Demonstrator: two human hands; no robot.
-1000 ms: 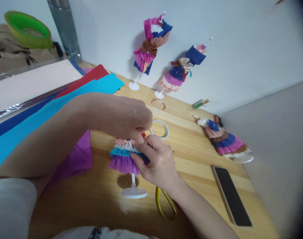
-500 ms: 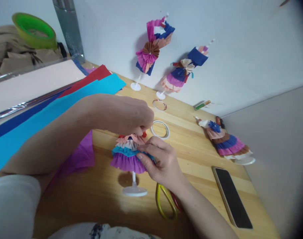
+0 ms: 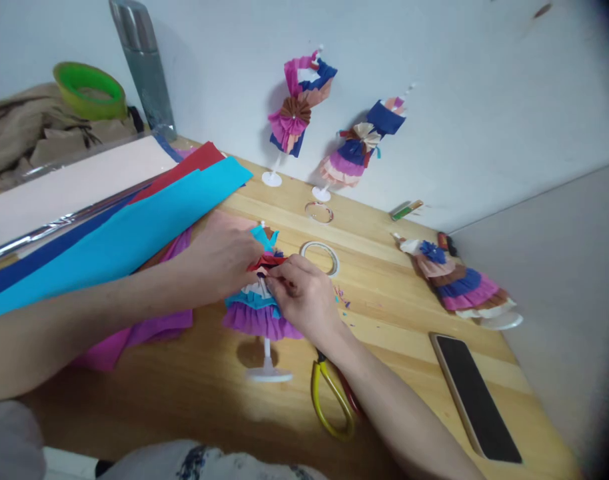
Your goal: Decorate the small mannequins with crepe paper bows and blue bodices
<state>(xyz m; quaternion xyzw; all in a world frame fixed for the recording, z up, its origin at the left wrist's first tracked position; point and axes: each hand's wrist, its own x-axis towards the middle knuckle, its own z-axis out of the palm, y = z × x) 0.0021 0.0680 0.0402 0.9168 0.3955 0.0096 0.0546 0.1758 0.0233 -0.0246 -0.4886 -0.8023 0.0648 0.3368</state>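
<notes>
A small dress of ruffled crepe paper [image 3: 257,320] stands upright on a white stand [image 3: 268,375]. Its tiers are purple, blue, white and pale pink, with a turquoise piece at the top. Around its waist runs a red crepe paper strip [image 3: 270,261]. My left hand [image 3: 227,257] pinches this strip at the left side of the waist, its fingertips partly hidden. From the right, my right hand [image 3: 304,293] pinches the strip at the front with thumb and fingers, covering part of the skirt. Yellow-handled scissors [image 3: 329,403] lie under my right forearm.
Crepe paper sheets [image 3: 184,207] are piled on the left, near a bottle [image 3: 147,73] and a green tape roll [image 3: 89,90]. Two paper dresses [image 3: 292,120] stand by the wall. Another dress [image 3: 454,283] lies right, above a phone [image 3: 477,397]. A white tape roll [image 3: 337,263] sits behind my right hand.
My left hand has come down and left from over the dress top, uncovering it and the red strip. My right hand has shifted slightly up and left to the waist.
</notes>
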